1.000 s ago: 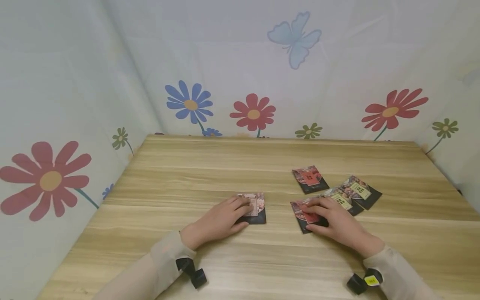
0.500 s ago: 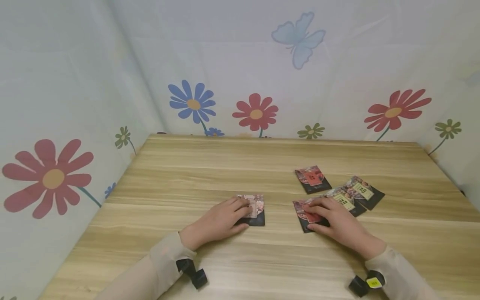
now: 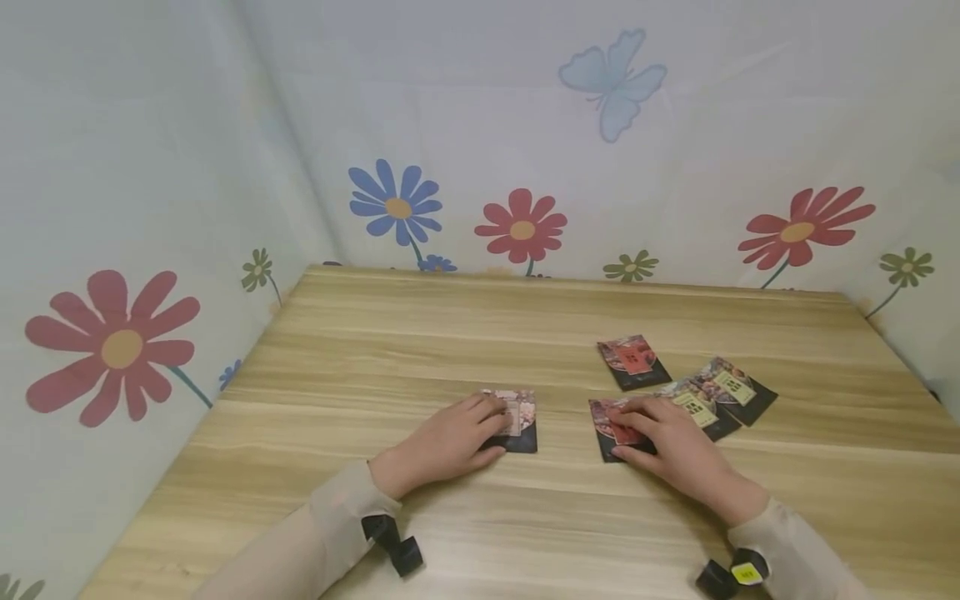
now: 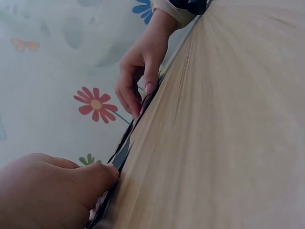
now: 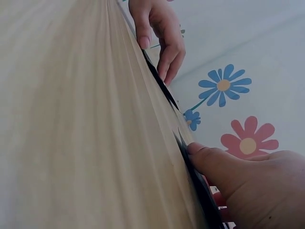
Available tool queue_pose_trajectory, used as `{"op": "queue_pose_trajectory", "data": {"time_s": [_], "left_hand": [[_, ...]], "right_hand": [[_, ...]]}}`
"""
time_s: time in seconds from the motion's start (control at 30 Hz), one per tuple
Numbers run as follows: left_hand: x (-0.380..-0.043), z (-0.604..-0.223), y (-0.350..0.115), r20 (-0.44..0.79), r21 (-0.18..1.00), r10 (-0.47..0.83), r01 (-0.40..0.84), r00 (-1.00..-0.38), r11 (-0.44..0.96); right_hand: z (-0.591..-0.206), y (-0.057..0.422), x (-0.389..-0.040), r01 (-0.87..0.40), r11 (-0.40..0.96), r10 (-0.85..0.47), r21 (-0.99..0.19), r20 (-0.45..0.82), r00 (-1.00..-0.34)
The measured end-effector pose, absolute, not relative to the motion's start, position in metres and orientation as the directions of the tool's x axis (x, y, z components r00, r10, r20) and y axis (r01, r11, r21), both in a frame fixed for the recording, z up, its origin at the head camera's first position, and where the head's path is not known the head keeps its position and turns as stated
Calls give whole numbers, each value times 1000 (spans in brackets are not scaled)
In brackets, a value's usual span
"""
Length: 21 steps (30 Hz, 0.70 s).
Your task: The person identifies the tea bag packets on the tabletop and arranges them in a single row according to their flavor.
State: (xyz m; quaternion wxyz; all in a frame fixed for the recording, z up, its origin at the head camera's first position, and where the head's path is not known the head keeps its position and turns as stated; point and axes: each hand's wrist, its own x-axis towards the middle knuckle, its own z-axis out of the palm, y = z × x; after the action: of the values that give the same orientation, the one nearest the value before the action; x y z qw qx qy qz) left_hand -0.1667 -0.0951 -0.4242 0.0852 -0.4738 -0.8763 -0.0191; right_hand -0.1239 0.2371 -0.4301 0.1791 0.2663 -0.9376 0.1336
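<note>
The right hand [image 5: 264,186] holds with its thumb and fingers a dark packet [image 5: 202,193] on the wooden surface [image 5: 81,114]. Farther away, the left hand [image 5: 162,31] holds a second packet [image 5: 157,76]. Behind, the wall [image 5: 252,28] shows printed flowers [image 5: 223,86].

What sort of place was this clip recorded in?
Probably a staged recording booth, though I can't be certain: a pale, creased backdrop printed with flowers surrounds the far and side edges of a wood-grain table, and black devices sit at both sleeve cuffs.
</note>
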Motion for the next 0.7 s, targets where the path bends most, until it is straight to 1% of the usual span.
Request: {"op": "queue_pose_trajectory", "data": {"time_s": [0.17,0.47,0.7], "left_hand": [[-167,-423,-95,174,-47,829,836,-532,546],[-168,-424,-96,191,-42,825,835,-532,548],[-170,-426,-98,210,-46,834,847,-510,530]], "right_hand": [[-429,231,-125,-527,836,-439,-155,387,-811],[-428,221,-131,-521,841,-439,-145,379,-815],[-432,208,-135,-522,841,-445,-142,367,-817]]}}
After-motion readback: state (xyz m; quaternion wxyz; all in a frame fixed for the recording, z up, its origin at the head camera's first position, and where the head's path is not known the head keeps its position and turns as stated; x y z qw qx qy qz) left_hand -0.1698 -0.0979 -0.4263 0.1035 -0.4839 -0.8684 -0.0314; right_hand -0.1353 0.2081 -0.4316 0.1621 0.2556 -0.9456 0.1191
